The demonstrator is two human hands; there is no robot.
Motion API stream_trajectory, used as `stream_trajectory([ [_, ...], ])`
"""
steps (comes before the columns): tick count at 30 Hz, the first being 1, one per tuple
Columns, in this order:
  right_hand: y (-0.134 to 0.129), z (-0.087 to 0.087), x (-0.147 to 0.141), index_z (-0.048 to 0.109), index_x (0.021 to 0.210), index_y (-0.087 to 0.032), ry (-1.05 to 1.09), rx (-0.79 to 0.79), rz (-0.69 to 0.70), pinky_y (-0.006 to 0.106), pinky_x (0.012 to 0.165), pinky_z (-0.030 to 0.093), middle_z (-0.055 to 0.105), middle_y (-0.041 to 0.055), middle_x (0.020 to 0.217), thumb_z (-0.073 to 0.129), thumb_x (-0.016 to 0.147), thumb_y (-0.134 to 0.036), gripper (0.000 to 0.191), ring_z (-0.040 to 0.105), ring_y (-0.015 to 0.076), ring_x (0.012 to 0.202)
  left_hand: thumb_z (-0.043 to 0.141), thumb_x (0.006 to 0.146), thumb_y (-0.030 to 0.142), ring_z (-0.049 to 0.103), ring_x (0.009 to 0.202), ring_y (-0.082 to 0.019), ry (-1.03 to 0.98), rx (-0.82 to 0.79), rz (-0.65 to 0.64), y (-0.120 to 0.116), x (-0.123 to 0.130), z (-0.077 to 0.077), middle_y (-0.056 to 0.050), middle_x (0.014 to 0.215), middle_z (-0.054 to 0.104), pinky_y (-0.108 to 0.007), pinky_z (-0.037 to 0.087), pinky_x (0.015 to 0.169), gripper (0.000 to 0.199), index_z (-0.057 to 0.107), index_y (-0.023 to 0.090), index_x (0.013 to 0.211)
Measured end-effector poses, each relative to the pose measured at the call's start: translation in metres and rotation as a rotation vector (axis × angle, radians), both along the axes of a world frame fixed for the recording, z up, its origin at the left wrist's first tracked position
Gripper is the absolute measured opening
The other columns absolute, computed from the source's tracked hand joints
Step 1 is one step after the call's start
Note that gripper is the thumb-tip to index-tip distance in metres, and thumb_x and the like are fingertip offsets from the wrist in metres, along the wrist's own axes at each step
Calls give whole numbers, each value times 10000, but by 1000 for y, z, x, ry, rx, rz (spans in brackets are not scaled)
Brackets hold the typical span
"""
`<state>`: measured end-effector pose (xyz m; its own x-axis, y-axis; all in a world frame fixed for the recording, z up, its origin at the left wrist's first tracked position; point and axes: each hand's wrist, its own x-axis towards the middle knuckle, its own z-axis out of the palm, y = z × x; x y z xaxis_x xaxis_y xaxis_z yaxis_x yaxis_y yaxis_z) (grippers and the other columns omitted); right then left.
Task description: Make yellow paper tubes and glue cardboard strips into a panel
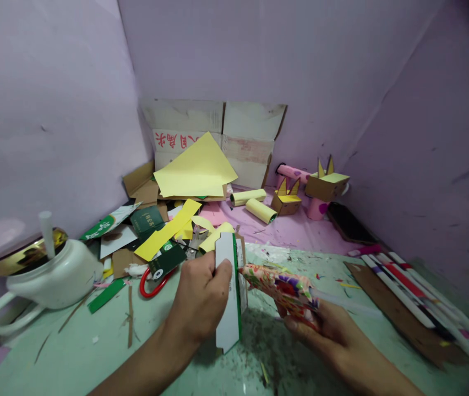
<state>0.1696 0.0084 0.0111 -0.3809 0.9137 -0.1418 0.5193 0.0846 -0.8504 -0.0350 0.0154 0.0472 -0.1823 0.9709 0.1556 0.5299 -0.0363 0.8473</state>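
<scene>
Lilac walls [238, 49] close in around a pale green tabletop [86, 344] strewn with scraps. Standing between the two hands is a white carton [224, 313] with a green edge; the left hand [203, 297] pinches it, thumb pressed on its white face. It looks light and thin-walled, stiff along its folds but likely to dent if squeezed, so a hold near the folded edge should suit best. Curled about the handle of a flower-patterned glue gun [278, 281], the right hand [333, 327] keeps its fingers behind the tip, which sits at the carton's right edge; whether the trigger is pressed, I cannot tell. Red-handled scissors [146, 290] lie left of the left fingers.
</scene>
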Motion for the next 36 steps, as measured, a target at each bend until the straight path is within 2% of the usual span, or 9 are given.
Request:
stream_trajectory([
  [13,0,0,0,598,858,-180,6,74,-35,414,781,471,628,76,863,479,814,-425,275,577,263,843,423,794,297,352,497,-111,-4,-55,-37,-1,2,0,52,490,366,-262,249,499,316,331,208,505],
  [18,2,-1,-1,581,754,-186,-28,87,-63,382,722,486,606,58,778,483,803,-451,286,569,244,778,427,788,300,358,495,-112,-1,-66,-39,-2,2,-1,50,487,372,-258,253,495,317,332,208,500],
  [23,1,-1,0,627,880,-183,22,50,-51,412,778,485,658,82,893,506,792,-430,289,586,265,842,433,776,294,335,481,-106,2,-41,-10,-1,0,-2,57,477,344,-253,244,480,326,311,209,486],
  [26,-1,-3,2,648,863,-194,26,45,-59,426,789,487,668,85,889,535,775,-433,279,590,288,889,440,774,304,338,481,-104,-10,-39,4,2,-1,-1,57,482,358,-247,253,477,324,322,207,488],
  [30,-1,-2,4,647,847,-206,5,23,-21,412,765,502,665,83,890,525,792,-445,274,600,287,889,444,771,316,369,493,-108,-15,-63,20,4,-3,0,47,498,407,-246,275,488,306,367,200,499],
  [36,-1,8,7,632,837,-227,16,-61,73,411,822,488,662,55,902,536,784,-399,204,611,272,893,435,773,322,401,492,-114,-32,-80,24,4,-6,2,35,516,455,-250,287,490,266,442,193,540],
])
